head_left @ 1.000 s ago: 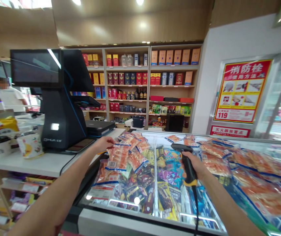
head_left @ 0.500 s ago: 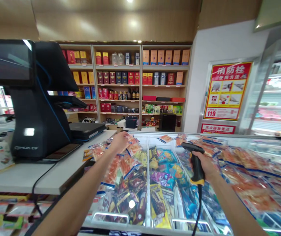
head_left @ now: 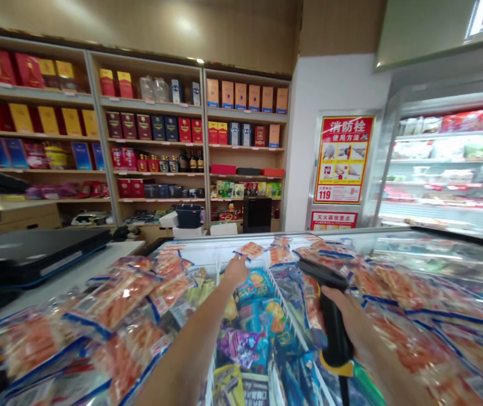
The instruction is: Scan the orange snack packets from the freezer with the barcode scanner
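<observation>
Left hand: we see it (head_left: 235, 272) stretched far forward over the glass, fingertips at the near edge of a small packet (head_left: 250, 249); whether they pinch it or only touch it we cannot tell.
Small packet: lying flat near the far side of the freezer's glass top (head_left: 415, 252), orange contents, blue edging, just left of another like it.
Right hand: we find it (head_left: 345, 309) wrapped around the grip of a black scanner (head_left: 333, 330).
Scanner: held above the glass, head up and tipped to the left, yellow trim at the base, dark cord (head_left: 343, 390) hanging below.
Left packets: a loose, overlapping heap (head_left: 114, 296), left of the left forearm.
Right packets: a further spread (head_left: 411, 290), beyond and beside the right forearm.
Under glass: we note bright wrapped goods (head_left: 244, 344) beside a white wire divider (head_left: 284, 301).
Left side: a flat black device (head_left: 34, 248) on a pale counter (head_left: 126, 255).
Behind: boxed goods on wooden shelves (head_left: 245, 118); a red-and-yellow sign (head_left: 343, 159) on the wall to their right.
</observation>
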Tool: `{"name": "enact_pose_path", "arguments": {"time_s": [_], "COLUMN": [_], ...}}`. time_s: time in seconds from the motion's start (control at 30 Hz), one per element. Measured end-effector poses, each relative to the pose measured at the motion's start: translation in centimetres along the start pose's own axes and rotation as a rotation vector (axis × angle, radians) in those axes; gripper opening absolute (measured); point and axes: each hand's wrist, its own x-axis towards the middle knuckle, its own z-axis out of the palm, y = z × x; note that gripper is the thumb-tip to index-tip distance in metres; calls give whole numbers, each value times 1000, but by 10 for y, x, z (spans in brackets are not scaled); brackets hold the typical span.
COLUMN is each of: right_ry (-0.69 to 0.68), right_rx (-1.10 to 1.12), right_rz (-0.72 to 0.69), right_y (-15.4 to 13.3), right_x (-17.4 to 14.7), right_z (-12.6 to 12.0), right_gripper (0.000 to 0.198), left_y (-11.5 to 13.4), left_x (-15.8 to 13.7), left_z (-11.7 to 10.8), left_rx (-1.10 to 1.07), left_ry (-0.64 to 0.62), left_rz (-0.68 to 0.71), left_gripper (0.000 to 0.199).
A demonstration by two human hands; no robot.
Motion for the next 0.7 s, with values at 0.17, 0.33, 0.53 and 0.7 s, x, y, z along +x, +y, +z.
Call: {"name": "enact_pose_path", "arguments": {"time_s": [0.17,0.33,0.53,0.7], "right_ry": [11,13,-34,-185], "right_rx": [-62,-90,-55,31], "right_rz": [0,-11,-23,157], "right_y": [1,2,4,7], "right_x": [1,-2,1,-5], "right_z": [0,2,2,8], "right_gripper": [30,30,27,23], "left_y": [17,10,-19,-42], "left_x": [30,30,2,-35], "left_z": [22,17,2,-25], "left_rx": [80,168,274,328], "left_ry": [26,26,32,73], "left_rz": [12,41,63,70], "left_gripper": [45,31,29,26]}}
